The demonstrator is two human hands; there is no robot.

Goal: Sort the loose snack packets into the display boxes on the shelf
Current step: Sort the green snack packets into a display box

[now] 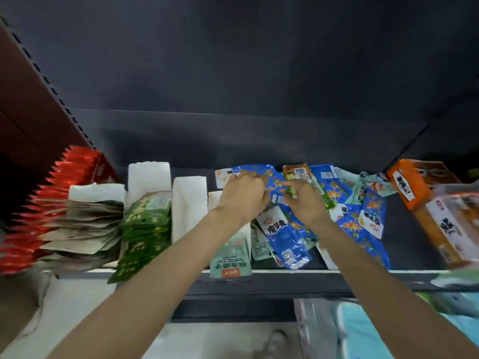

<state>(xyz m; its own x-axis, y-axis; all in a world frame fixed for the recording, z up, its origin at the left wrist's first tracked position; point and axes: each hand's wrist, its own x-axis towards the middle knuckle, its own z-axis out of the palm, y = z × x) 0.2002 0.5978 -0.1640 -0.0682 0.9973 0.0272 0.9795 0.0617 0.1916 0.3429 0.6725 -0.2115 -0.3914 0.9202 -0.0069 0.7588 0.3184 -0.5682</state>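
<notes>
Two hands over blue packets (290, 239), left hand (242, 195) grip unclear, right hand (304, 200) pinching green packet (293, 193)

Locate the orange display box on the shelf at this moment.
In the head view the orange display box sits at the far right of the shelf, just right of the loose pile of blue snack packets.

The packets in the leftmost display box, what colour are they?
Red packets, shiny, seen in the head view.

A brown slotted upright (39, 81) rises at the left, a shoe (278, 339) rests on the pale floor (220, 340) below.
</notes>
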